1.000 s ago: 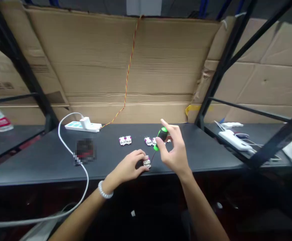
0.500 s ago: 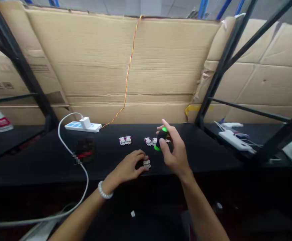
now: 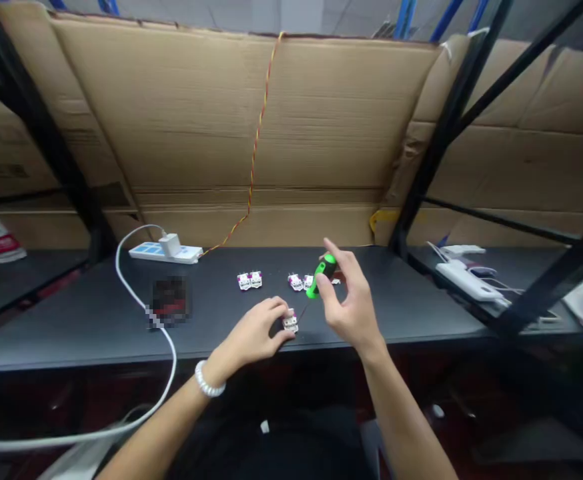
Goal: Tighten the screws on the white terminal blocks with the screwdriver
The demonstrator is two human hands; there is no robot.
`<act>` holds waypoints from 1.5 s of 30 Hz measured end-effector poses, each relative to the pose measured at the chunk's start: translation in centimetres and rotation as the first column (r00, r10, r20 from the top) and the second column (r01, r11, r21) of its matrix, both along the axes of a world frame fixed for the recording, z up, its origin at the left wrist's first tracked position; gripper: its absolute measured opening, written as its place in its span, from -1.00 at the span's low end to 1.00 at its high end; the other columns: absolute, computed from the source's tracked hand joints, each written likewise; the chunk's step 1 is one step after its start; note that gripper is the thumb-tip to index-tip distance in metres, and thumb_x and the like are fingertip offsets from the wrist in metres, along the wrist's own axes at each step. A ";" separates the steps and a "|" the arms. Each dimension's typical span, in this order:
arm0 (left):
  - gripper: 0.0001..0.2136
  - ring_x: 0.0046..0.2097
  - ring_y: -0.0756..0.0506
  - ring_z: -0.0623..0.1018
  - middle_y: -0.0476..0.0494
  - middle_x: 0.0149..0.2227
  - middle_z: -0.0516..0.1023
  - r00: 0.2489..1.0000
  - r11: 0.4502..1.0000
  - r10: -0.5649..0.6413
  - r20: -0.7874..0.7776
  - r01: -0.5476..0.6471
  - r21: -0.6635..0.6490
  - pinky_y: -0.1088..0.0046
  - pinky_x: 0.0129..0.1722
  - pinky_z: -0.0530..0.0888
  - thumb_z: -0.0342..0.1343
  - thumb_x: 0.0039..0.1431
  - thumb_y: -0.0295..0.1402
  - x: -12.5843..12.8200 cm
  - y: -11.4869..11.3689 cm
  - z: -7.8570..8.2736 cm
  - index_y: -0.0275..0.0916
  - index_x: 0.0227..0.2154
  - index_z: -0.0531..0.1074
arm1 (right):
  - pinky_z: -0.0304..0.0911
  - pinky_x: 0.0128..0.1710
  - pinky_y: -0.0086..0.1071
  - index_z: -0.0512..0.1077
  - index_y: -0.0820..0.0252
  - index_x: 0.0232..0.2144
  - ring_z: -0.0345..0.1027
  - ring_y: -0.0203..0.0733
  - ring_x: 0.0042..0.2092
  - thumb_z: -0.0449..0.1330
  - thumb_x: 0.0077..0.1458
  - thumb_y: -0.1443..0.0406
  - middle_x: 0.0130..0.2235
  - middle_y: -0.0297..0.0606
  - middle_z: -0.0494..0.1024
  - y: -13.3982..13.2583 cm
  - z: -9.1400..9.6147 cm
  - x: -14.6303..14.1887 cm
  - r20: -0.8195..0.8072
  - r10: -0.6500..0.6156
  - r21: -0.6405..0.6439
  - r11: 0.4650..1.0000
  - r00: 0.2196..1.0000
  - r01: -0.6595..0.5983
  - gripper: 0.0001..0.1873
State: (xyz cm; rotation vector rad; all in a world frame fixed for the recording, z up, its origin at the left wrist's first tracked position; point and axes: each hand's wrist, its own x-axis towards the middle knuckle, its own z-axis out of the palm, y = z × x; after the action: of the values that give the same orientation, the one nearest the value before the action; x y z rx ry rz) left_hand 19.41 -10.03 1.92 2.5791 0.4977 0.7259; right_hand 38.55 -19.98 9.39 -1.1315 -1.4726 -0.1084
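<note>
A small white block-like part [image 3: 290, 323] with round holes sits on the dark tabletop near its front edge. My left hand [image 3: 260, 331] grips it between thumb and fingers from the left. In my right hand [image 3: 349, 301] is a screwdriver [image 3: 323, 272] with a green and black handle, held tilted. Its thin shaft slants down to the left, with the tip at or close to the white part; whether it touches I cannot tell. Behind lie similar white and purple parts, one pair [image 3: 249, 281] on the left and others [image 3: 300, 282] partly covered by my right hand.
A white power strip [image 3: 191, 254] with a plugged-in adapter stands at the back left, its white cable [image 3: 170, 343] looping over the table edge. A blurred dark object [image 3: 170, 300] lies beside the cable. Cardboard [image 3: 271, 133] walls the back, with black metal posts [image 3: 424, 163] at the sides.
The picture has brightened, so the screwdriver's shaft now shows. The white part has shifted slightly left in my left hand. Both hands stay almost in place.
</note>
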 end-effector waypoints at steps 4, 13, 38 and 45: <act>-0.83 0.04 -0.27 0.57 -0.23 0.01 0.57 1.000 1.000 0.026 -0.001 -0.026 0.002 0.16 0.12 0.52 0.27 0.30 -0.37 -0.1 -0.1 0.1 -0.19 -0.08 0.51 | 0.45 -0.06 -0.15 0.32 -0.01 0.38 0.44 -0.10 -0.10 0.15 0.36 0.29 -0.04 -0.19 0.46 0.1 -0.1 0.1 0.003 -0.007 -0.005 1.000 1.000 0.007 -0.43; -0.76 0.19 -0.28 0.50 -0.25 0.14 0.49 0.999 0.998 -0.019 0.049 0.022 -0.060 0.08 0.30 0.44 0.27 0.24 -0.46 -0.4 0.1 0.3 -0.14 -0.04 0.57 | 0.46 -0.04 -0.14 0.31 -0.04 0.39 0.44 -0.08 -0.08 0.13 0.38 0.27 -0.03 -0.17 0.46 0.4 -0.3 0.2 -0.002 0.009 -0.007 1.000 1.000 -0.009 -0.43; -0.88 -0.01 -0.21 0.56 -0.14 -0.12 0.65 0.996 0.997 0.059 0.064 -0.055 -0.061 0.20 0.09 0.42 0.17 0.25 -0.49 1.2 -0.4 2.1 -0.19 -0.36 0.57 | 0.49 -0.03 -0.15 0.37 0.04 0.36 0.48 -0.05 -0.03 0.20 0.34 0.23 0.01 -0.14 0.51 -0.6 0.7 3.2 -0.105 -0.076 0.079 0.993 0.992 0.084 -0.43; -0.89 -0.07 -0.25 0.60 -0.14 -0.22 0.68 0.963 0.978 0.207 -0.171 -0.201 0.054 0.17 0.06 0.41 0.20 0.16 -0.49 5.6 0.3 4.0 -0.20 -0.41 0.60 | 0.53 -0.04 -0.10 0.40 0.05 0.34 0.51 -0.03 -0.04 0.23 0.32 0.18 0.02 -0.11 0.54 -1.2 1.0 5.9 -0.154 -0.162 0.138 0.973 0.975 0.183 -0.43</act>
State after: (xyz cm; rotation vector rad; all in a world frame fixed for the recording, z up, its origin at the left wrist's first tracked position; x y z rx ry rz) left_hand 25.01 -9.76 5.93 2.6666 0.8231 0.5787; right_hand 44.47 -21.22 10.38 -1.1187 -1.2177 -0.2522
